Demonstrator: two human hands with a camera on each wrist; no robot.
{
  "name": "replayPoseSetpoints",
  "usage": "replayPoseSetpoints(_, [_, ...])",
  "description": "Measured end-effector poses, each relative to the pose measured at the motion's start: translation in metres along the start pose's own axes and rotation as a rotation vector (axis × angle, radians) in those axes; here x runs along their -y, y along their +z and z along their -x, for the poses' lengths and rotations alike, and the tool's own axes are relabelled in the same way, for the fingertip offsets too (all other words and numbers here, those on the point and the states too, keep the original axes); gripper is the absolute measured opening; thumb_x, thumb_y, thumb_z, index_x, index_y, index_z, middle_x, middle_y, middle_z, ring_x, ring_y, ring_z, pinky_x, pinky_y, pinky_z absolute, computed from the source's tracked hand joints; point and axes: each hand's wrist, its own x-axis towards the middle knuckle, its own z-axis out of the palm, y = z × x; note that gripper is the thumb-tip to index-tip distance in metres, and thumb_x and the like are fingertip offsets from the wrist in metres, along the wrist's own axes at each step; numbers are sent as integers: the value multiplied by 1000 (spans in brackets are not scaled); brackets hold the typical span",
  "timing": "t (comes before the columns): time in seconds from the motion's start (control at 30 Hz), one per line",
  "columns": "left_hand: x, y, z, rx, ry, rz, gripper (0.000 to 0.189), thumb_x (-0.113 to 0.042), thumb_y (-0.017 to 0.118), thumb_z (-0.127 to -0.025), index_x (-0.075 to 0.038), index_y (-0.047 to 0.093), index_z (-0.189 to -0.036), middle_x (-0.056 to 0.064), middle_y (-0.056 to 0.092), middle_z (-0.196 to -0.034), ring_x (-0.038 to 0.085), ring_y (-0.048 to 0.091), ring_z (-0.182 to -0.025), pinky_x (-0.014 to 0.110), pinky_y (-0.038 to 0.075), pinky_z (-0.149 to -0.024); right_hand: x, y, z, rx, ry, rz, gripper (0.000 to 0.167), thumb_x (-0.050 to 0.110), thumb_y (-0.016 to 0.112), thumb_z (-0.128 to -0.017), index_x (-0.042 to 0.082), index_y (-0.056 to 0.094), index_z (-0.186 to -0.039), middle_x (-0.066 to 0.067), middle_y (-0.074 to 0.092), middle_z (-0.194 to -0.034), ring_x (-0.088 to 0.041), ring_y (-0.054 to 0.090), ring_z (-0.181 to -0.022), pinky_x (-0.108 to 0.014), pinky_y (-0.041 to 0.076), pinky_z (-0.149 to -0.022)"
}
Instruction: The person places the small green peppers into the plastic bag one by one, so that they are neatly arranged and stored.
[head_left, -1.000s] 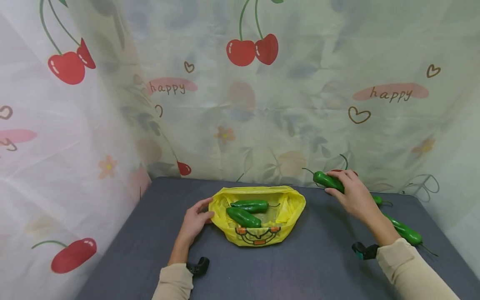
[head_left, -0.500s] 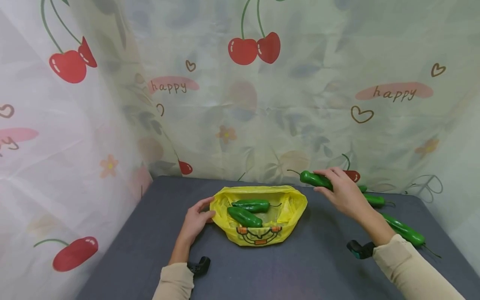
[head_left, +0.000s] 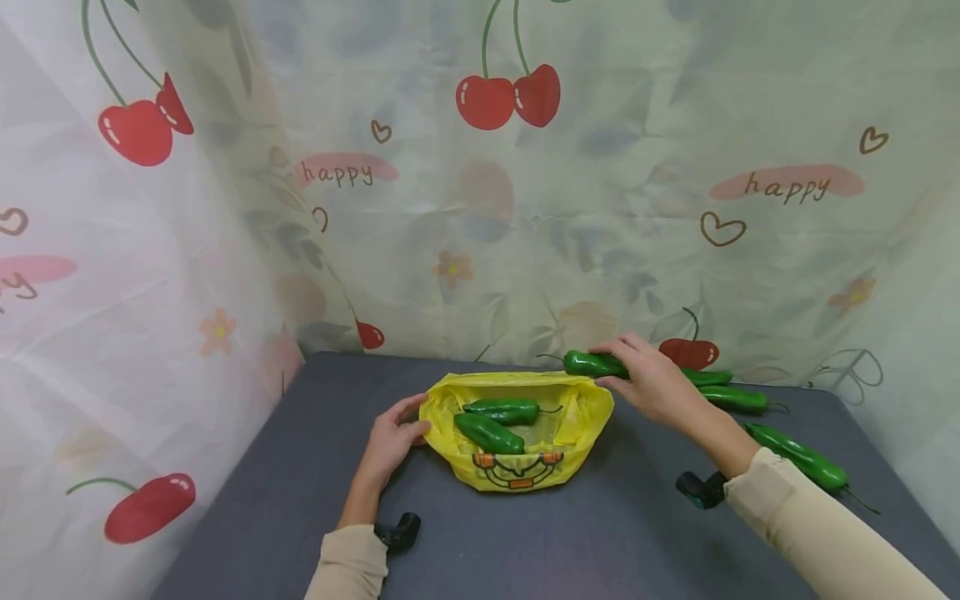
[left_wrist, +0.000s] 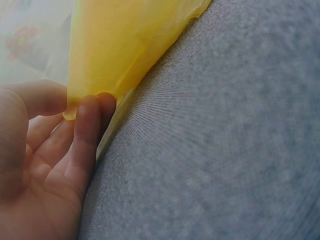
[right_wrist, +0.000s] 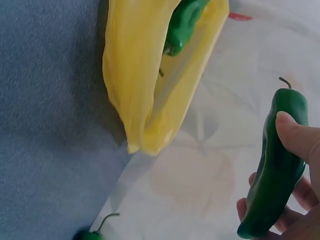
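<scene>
A yellow plastic bag (head_left: 457, 454) with a printed face lies with its mouth wide on the table. Two green chili peppers (head_left: 489, 434) rest inside it. My left hand (head_left: 392, 433) pinches the bag's left edge between thumb and fingers, as the left wrist view shows up close. My right hand (head_left: 648, 382) holds another green pepper (right_wrist: 278, 165), thumb on one side and fingers curled round the other. In the head view this pepper overlaps the bag's back right rim, its stem pointing left.
To the right, beyond and beside my right forearm, several more green peppers (head_left: 798, 456) lie on the dark grey table (head_left: 540, 550). A printed cloth (head_left: 525, 250) hangs along the back edge and sides. A thin cable (head_left: 847, 367) shows at the back right corner.
My right hand has carried its pepper leftward, from over the right of the table to the bag's right rim. My left hand keeps its place on the bag.
</scene>
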Motion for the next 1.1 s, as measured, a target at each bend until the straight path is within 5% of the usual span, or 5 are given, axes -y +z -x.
replayPoseSetpoints(0.43, [1, -1, -2, -2, -11, 0, 50, -17, 71, -92, -26, 62, -140, 7, 58, -149, 16, 71, -98, 30, 61, -80, 25, 10, -22, 116, -77, -24, 41, 15, 78, -90, 11, 66, -128, -7, 65, -115, -21, 63, -96, -40, 56, -81])
replayPoseSetpoints(1.1, [0, -1, -1, 20, -2, 0, 50, -18, 70, -94, -24, 61, -142, 7, 56, -151, 21, 67, -115, 31, 61, -83, 50, 40, -42, 253, -44, -125, 41, 20, 72, -95, 12, 62, -135, -7, 63, -127, -22, 63, -110, -41, 56, -92])
